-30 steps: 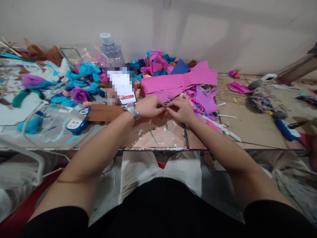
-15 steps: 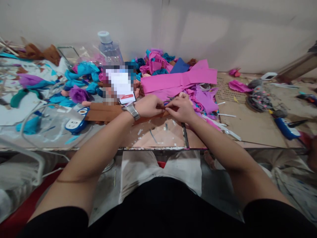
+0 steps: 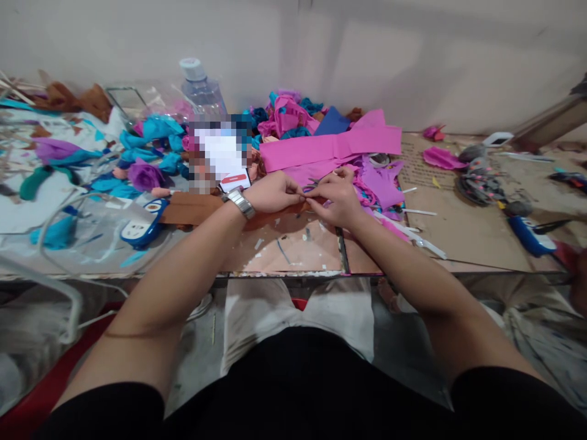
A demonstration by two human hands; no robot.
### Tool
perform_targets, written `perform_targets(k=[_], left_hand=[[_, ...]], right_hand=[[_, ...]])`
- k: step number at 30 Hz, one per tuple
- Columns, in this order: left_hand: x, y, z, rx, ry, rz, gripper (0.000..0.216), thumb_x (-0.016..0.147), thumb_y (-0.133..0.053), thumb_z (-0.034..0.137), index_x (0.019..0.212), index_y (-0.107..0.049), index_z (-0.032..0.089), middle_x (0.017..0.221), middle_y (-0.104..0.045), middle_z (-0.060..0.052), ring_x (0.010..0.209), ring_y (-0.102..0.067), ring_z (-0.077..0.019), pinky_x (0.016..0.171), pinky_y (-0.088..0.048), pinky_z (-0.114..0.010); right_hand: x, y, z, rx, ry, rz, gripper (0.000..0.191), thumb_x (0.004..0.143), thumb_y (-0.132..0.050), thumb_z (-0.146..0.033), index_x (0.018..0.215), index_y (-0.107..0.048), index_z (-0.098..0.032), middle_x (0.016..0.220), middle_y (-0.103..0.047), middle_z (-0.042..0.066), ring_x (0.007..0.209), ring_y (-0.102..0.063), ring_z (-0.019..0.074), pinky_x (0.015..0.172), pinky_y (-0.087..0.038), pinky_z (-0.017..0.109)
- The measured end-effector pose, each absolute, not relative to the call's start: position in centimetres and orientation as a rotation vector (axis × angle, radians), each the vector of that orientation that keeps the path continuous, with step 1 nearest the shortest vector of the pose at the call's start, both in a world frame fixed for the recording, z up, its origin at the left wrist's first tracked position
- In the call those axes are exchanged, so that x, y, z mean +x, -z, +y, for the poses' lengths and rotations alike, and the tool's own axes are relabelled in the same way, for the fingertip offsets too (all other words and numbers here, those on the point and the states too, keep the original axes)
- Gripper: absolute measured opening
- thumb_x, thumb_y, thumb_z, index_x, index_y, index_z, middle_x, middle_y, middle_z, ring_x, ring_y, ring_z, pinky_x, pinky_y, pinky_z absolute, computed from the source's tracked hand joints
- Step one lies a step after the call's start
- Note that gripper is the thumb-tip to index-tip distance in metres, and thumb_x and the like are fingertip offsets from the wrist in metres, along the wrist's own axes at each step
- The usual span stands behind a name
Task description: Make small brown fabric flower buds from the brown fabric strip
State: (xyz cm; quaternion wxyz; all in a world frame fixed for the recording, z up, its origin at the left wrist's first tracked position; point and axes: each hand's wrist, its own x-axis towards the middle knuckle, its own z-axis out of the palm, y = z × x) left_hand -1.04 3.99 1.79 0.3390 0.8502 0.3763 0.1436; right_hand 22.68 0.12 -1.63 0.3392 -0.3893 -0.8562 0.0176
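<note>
My left hand [image 3: 273, 194], with a metal watch on its wrist, and my right hand [image 3: 337, 197] meet at the middle of the table, fingertips pinched together on the end of a long brown paper strip [image 3: 192, 209]. The strip runs left from my hands along the table. Just beyond my hands lie long pink paper strips [image 3: 334, 146] and a heap of pink and purple scraps [image 3: 380, 186]. What sits right between my fingertips is too small to make out beyond the brown paper.
A water bottle [image 3: 202, 91] stands at the back. Blue and purple paper flowers [image 3: 147, 174] and a blue-white power strip [image 3: 137, 229] lie left. A blue-handled tool [image 3: 532, 238], cardboard [image 3: 458, 226] and a grey bundle [image 3: 481, 180] lie right. The table's front edge [image 3: 284, 275] is near my lap.
Both hands have lifted slightly and shifted a little further from me, still pinched together on the brown strip. Nothing else has moved.
</note>
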Motion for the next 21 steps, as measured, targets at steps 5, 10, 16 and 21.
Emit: perform_targets(k=[5, 10, 16, 21], left_hand=[[-1.1, -1.73, 3.96, 2.123, -0.397, 0.957, 0.033, 0.088, -0.068, 0.046, 0.09, -0.084, 0.017, 0.07, -0.073, -0.003, 0.06, -0.056, -0.0151, 0.063, -0.041, -0.029], [-0.98, -1.93, 3.61, 2.074, -0.421, 0.999, 0.045, 0.093, -0.064, 0.055, 0.08, -0.08, 0.015, 0.061, -0.064, -0.002, 0.055, -0.045, -0.0127, 0.058, -0.034, -0.029], [-0.85, -1.92, 3.82, 2.077, -0.453, 1.001, 0.04, 0.092, -0.066, 0.052, 0.083, -0.08, 0.015, 0.07, -0.071, -0.003, 0.063, -0.054, -0.014, 0.064, -0.041, -0.028], [-0.81, -1.32, 4.1, 2.064, -0.474, 1.015, 0.038, 0.09, -0.068, 0.052, 0.085, -0.08, 0.017, 0.076, -0.075, -0.004, 0.067, -0.059, -0.0157, 0.067, -0.043, -0.029]], right_hand=[[22.71, 1.67, 0.12, -1.032, -0.013, -2.238, 0.02, 0.1, -0.068, -0.038, 0.099, -0.085, -0.028, 0.085, -0.082, 0.003, 0.092, -0.068, 0.0265, 0.111, -0.031, 0.059], [22.74, 1.84, 0.14, -1.034, -0.001, -2.242, 0.021, 0.101, -0.065, -0.037, 0.098, -0.084, -0.028, 0.087, -0.082, 0.003, 0.096, -0.067, 0.0271, 0.113, -0.029, 0.06], [22.67, 1.9, 0.11, -1.058, -0.018, -2.234, 0.021, 0.101, -0.067, -0.039, 0.104, -0.084, -0.027, 0.089, -0.083, 0.003, 0.095, -0.067, 0.0282, 0.114, -0.028, 0.062], [22.58, 1.74, 0.03, -1.056, 0.004, -2.246, 0.02, 0.1, -0.066, -0.036, 0.102, -0.083, -0.026, 0.09, -0.084, 0.004, 0.097, -0.069, 0.0289, 0.111, -0.031, 0.059]])
